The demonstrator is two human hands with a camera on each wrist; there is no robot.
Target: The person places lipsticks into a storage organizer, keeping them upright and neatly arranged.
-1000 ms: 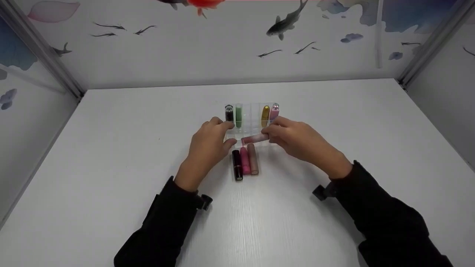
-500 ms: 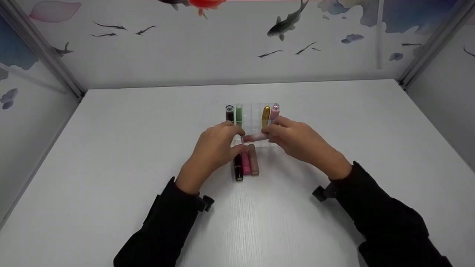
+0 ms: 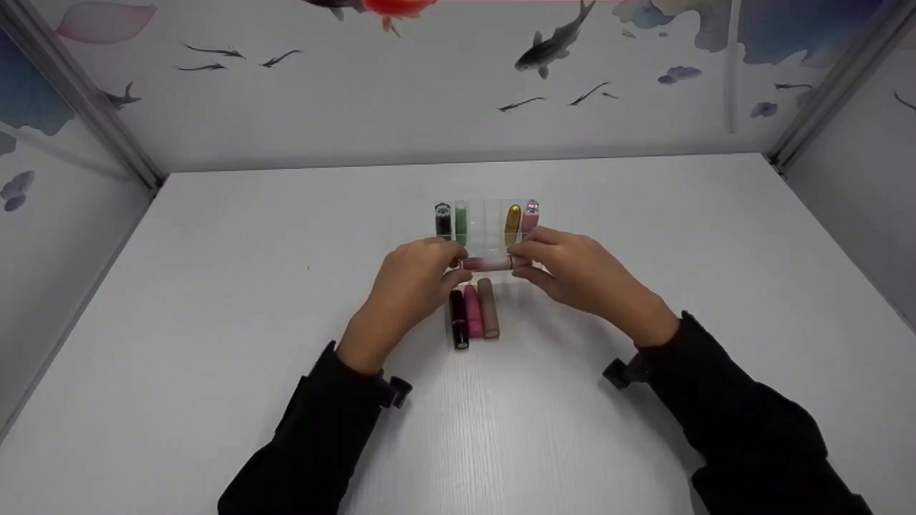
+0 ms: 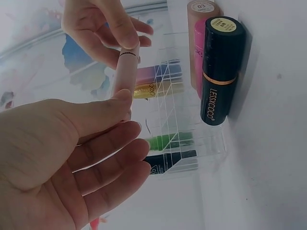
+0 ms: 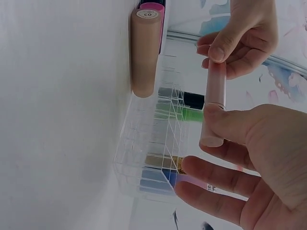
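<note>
A slim pinkish lip gloss tube [image 3: 489,265] lies level between the two hands, held up in front of a clear plastic lipstick holder [image 3: 485,214]. My left hand [image 3: 417,275] pinches its left end between thumb and index finger. The tube's right end is pinched by my right hand [image 3: 576,272]; its other fingers stay loosely bent in the right wrist view. Upright in the holder are a black tube [image 3: 443,218] and a green tube [image 3: 461,218] on the left, with a gold tube [image 3: 513,218] and a pink tube [image 3: 530,214] on the right.
Nearer the person, a black lipstick tube [image 3: 459,325], a bright pink tube [image 3: 473,315] and a beige-brown tube [image 3: 489,311] lie side by side on the white table [image 3: 236,286]. Printed panels [image 3: 401,114] enclose the table at the back and sides.
My left hand has moved right and now pinches the gloss's left end. The tube has turned from slanted to nearly level, and my right hand's grip on it has shifted.
</note>
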